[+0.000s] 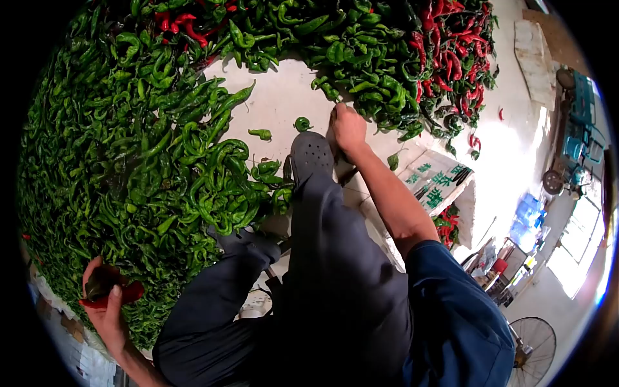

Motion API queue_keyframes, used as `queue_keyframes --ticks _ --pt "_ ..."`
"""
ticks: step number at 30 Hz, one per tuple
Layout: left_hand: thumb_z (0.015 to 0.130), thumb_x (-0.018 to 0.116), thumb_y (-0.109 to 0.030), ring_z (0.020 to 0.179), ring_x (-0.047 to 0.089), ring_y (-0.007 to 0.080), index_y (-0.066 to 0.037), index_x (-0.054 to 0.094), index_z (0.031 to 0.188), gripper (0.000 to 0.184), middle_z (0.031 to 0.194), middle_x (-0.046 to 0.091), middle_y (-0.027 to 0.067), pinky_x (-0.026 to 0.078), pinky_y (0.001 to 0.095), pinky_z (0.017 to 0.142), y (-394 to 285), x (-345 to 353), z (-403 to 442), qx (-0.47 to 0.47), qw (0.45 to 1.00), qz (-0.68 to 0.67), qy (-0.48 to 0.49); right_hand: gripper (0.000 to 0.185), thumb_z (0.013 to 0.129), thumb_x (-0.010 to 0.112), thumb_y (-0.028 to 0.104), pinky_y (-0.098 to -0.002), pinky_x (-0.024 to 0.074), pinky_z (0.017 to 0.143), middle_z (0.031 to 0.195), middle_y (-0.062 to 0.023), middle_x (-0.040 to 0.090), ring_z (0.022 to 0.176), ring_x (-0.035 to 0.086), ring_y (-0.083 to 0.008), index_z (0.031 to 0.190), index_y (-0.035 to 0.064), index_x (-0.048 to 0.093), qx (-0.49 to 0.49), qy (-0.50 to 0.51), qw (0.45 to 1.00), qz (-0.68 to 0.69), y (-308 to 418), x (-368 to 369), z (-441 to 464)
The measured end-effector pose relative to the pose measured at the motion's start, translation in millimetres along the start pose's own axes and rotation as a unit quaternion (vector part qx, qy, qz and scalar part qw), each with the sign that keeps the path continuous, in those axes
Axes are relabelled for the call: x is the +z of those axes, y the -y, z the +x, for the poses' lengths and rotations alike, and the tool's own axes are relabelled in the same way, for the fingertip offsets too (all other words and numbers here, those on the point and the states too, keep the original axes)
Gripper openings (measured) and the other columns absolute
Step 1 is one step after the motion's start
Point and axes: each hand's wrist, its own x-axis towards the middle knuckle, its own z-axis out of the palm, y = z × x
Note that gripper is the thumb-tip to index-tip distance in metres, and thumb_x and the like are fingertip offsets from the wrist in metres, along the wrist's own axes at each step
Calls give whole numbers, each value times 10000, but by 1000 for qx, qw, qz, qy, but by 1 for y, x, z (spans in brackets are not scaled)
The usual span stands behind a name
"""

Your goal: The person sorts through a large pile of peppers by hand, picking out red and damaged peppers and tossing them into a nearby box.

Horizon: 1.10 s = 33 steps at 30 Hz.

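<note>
At the lower left, my left hand is closed around a red pepper and a dark, brownish-green pepper, over the edge of the large green pepper heap. My right hand is curled into a fist just right of the toe of my grey clog. It sits at the lower edge of a second pile of green peppers. A dark shape shows beside its fingers, but what they hold is hidden. A curled green pepper and a short one lie on the pale floor nearby.
Red peppers are heaped at the upper right, with a few more at the top left. A white sack with green lettering stands right of my forearm, with red peppers beside it. A fan is at the lower right.
</note>
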Motion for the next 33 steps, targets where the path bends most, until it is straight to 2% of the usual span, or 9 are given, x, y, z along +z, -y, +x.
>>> queue_keyframes --ticks 3,5,13,15,17,20,28,31,33 --pt "878 727 -232 942 613 199 -56 522 1377 567 1109 630 88 490 398 905 1 1 1 -2 1000 9 2 162 856 626 170 -471 534 725 828 -215 677 792 668 -402 832 13 661 -35 -52 992 113 -14 4 7" --pt "879 722 -226 945 612 200 -56 520 1380 566 1113 630 90 488 402 910 2 2 3 3 1000 11 10 181 838 625 186 -449 534 732 813 -209 683 779 665 -398 835 11 673 -8 62 969 241 -22 -34 -4" --pt "896 692 -207 960 605 201 -60 517 1391 545 1120 629 91 476 396 923 5 -2 -6 15 1000 20 -3 168 826 619 188 -457 530 735 825 -204 677 781 657 -392 880 33 655 -33 190 965 180 -44 -55 -93" --pt "900 685 -198 968 603 201 -55 511 1395 544 1119 628 91 474 392 924 5 -3 -6 17 1000 17 0 199 850 609 152 -491 528 749 826 -212 669 825 651 -414 1014 37 607 -57 200 964 168 -35 -37 -115" --pt "902 680 -191 974 600 202 -51 508 1396 542 1118 626 90 471 387 925 4 -1 -5 18 1000 16 0 290 865 595 132 -506 525 752 909 -250 665 852 649 -431 1132 30 544 31 191 974 119 -23 -21 -126" --pt "905 678 -185 976 599 202 -47 509 1394 536 1116 623 87 467 379 927 1 1 -3 18 1000 19 -3 298 867 574 100 -519 523 745 958 -274 635 856 644 -447 1147 32 499 48 88 985 144 -8 -4 -133" --pt "908 683 -180 971 600 192 -42 517 1384 524 1123 623 74 461 375 942 -5 10 0 10 1000 13 0 198 858 598 69 -464 543 733 921 -211 638 821 654 -411 1050 32 621 21 33 983 177 -17 13 -135" --pt "909 690 -197 975 603 186 -53 517 1389 530 1127 627 70 468 376 931 -5 6 -2 37 999 19 5 180 889 639 82 -376 547 717 923 -175 682 783 675 -313 1064 41 648 107 -77 952 278 -32 -70 -152" --pt "912 692 -218 979 606 185 -60 518 1393 536 1132 630 69 471 377 925 -3 2 -4 45 999 21 -2 194 910 634 72 -345 538 733 940 -152 687 801 678 -251 1100 40 655 93 -169 963 187 -78 -138 -184"
